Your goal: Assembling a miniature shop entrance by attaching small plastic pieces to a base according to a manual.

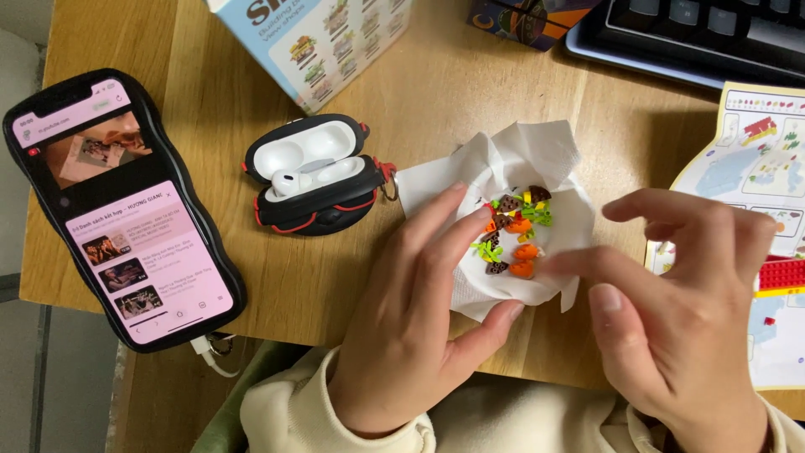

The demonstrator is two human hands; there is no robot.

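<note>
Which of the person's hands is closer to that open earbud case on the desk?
The left hand. It lies just to the right of the earbud case, below it in the picture, fingers on the white tissue. The right hand is farther off, beyond the tissue.

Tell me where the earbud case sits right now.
Head view: the open earbud case lies left of centre on the table, between the phone and the tissue.
</note>
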